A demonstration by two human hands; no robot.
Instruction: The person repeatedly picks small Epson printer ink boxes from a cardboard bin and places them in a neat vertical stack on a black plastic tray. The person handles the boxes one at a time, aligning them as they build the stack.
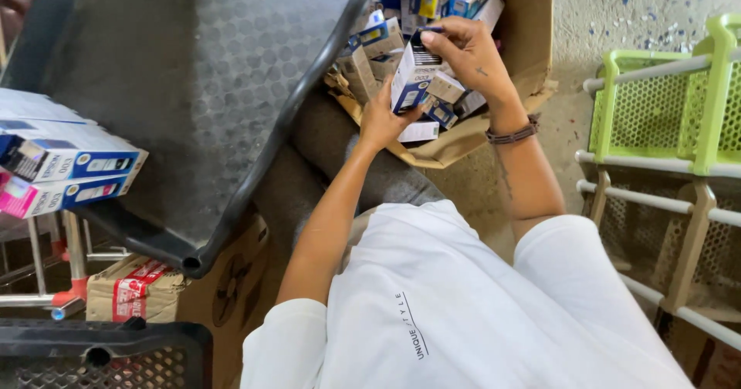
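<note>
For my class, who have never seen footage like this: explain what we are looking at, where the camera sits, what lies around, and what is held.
One camera, worn on a person's head, looks down at their own bare hands. The left hand and right hand together hold a small white and blue box over an open cardboard carton full of similar boxes. A dark plastic table stands at the left, with stacked boxes on its edge. A green rack stands at the right.

I see a dark plastic tray (193,88) carrying stacked cartons (62,169) at its left edge. A green mesh rack (664,111) stands right; a taped cardboard box (147,289) sits below.
</note>
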